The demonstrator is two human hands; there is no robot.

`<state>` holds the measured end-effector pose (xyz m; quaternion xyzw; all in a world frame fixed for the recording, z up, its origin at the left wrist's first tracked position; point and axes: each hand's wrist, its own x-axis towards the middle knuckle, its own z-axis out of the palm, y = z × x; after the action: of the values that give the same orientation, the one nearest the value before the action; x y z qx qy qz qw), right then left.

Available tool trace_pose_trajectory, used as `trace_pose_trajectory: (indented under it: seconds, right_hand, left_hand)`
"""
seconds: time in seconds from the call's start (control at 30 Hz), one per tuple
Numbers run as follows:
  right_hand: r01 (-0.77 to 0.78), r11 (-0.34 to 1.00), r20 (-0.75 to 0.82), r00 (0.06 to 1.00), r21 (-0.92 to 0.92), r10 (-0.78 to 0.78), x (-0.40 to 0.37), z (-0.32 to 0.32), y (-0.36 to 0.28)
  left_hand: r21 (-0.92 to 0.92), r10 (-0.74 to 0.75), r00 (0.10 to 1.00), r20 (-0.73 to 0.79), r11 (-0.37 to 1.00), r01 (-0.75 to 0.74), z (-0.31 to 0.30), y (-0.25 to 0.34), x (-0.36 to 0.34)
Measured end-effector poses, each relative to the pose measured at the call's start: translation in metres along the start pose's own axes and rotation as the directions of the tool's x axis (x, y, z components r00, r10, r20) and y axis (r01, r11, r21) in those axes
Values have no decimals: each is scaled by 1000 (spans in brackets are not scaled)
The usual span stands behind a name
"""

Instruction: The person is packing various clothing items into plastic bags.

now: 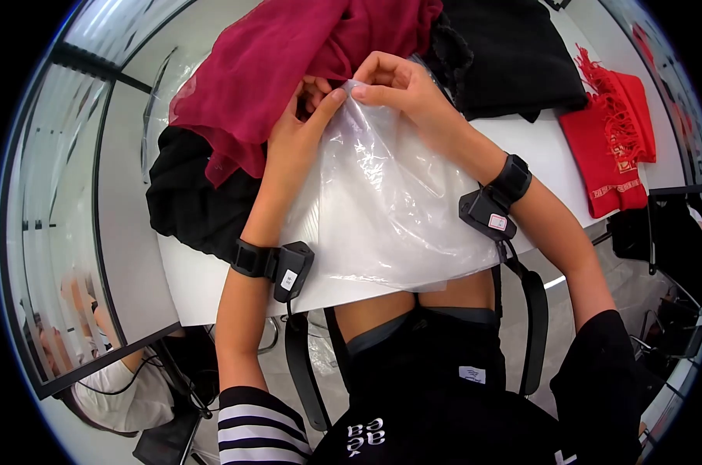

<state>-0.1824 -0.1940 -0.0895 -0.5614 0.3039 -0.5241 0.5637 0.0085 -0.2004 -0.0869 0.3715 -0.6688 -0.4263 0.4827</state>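
A clear plastic bag (390, 209) hangs down toward me over the white table's front part. My left hand (308, 112) pinches its upper edge between thumb and fingers. Close beside it, my right hand (397, 85) grips the same edge, thumb and forefinger pressed together. The fingertips of both hands nearly meet at the top of the bag. Just behind them lies a sheer maroon cloth (266, 62), bunched up. Some of my left fingers are curled and partly hidden.
Black fabric (196, 194) is heaped at the left, and a folded black cloth (514, 58) lies at the back right. A red fringed scarf (610, 139) rests on the right edge of the white table (192, 287). A glass partition (64, 209) stands at the left.
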Motion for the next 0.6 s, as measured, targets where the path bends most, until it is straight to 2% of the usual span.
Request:
trace_pose_trajectory:
  seconds: [0.17, 0.27, 0.33, 0.47, 0.53, 0.6]
  right_hand:
    - [1, 1000, 10, 1000, 14, -2, -1, 2, -2]
    - [-50, 999, 51, 997, -15, 51, -2, 1, -1]
    - [-80, 996, 52, 995, -42, 82, -3, 3, -5]
    - [-28, 999, 52, 998, -46, 31, -2, 7, -3]
    - [11, 998, 65, 998, -64, -7, -3, 8, -7]
    - [11, 997, 45, 999, -80, -8, -2, 6, -1]
  left_hand:
    - [-32, -69, 997, 29, 997, 70, 2, 6, -2]
    - [4, -89, 995, 51, 996, 89, 1, 8, -3]
    - [55, -108, 994, 15, 993, 107, 1, 10, -5]
    - [139, -174, 982, 75, 977, 162, -4, 3, -4]
    - [166, -167, 986, -15, 972, 168, -1, 4, -6]
    - [138, -180, 983, 19, 975, 176, -1, 1, -6]
